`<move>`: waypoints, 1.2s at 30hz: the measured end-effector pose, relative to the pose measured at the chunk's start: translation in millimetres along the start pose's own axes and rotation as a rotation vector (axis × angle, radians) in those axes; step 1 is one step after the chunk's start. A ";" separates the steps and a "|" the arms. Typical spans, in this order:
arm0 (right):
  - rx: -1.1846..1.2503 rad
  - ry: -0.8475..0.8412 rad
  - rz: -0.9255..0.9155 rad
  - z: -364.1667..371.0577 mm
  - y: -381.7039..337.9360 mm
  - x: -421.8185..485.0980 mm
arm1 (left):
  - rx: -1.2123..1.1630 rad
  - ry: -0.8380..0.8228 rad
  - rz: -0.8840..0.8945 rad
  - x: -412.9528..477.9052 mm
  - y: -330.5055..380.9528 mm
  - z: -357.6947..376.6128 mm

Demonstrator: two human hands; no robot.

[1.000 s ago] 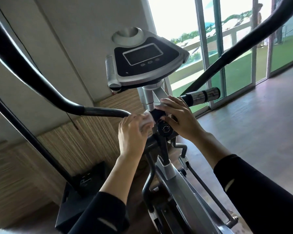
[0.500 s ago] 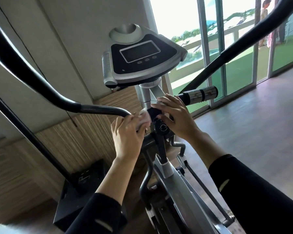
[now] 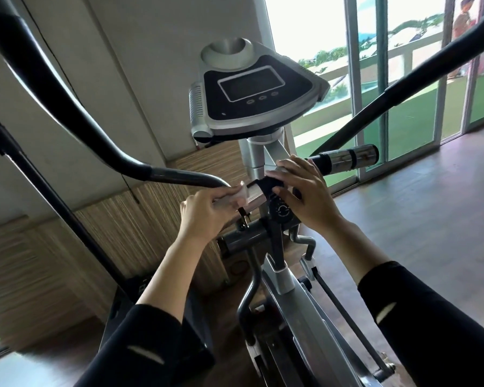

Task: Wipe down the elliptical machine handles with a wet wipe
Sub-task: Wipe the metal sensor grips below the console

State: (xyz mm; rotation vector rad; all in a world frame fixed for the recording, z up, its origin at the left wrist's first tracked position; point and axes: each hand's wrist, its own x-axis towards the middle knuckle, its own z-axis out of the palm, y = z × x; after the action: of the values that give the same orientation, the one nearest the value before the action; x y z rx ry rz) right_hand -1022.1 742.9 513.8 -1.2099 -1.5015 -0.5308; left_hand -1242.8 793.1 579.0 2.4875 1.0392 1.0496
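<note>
The elliptical's short fixed handlebar runs across under the console (image 3: 252,93). Its right end is a silver pulse grip (image 3: 349,159). My left hand (image 3: 204,213) grips a white wet wipe (image 3: 239,194) wrapped around the left part of that bar, just left of the black centre clamp (image 3: 268,187). My right hand (image 3: 305,194) rests on the bar right of the clamp, fingers curved over it. The long left swing handle (image 3: 76,115) curves in from the upper left. The long right swing handle (image 3: 403,88) crosses the window.
A black tension knob (image 3: 281,212) sits on the central post below my hands. The silver frame (image 3: 299,317) slopes down toward me. Wooden floor (image 3: 430,219) lies to the right, glass doors (image 3: 375,79) beyond. A black equipment base (image 3: 129,297) stands at the lower left.
My left hand has slid a little to the left along the bar with the wipe, uncovering a strip of metal beside the clamp. The right hand stays on the bar.
</note>
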 end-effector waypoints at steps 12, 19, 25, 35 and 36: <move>-0.074 -0.022 0.020 16.7 -26.2 2.8 | 0.025 0.174 0.044 -25.3 -17.5 -3.6; -0.095 -0.017 -0.007 18.6 -21.4 2.3 | 0.241 0.501 0.331 -42.0 -23.8 26.1; -0.069 -0.069 -0.001 12.8 -15.0 0.0 | 0.192 0.383 0.283 -40.4 -19.5 16.7; -0.010 -0.061 -0.010 6.8 -18.6 0.4 | 0.086 0.089 0.058 7.3 22.6 15.8; -0.007 -0.070 -0.006 6.4 -18.8 -0.2 | 0.121 0.110 0.089 4.2 20.4 15.6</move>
State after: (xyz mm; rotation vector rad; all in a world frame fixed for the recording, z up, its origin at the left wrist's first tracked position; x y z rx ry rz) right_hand -1041.6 741.0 516.6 -1.2413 -1.5642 -0.5024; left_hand -1219.2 782.1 579.8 2.6196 1.0615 1.1955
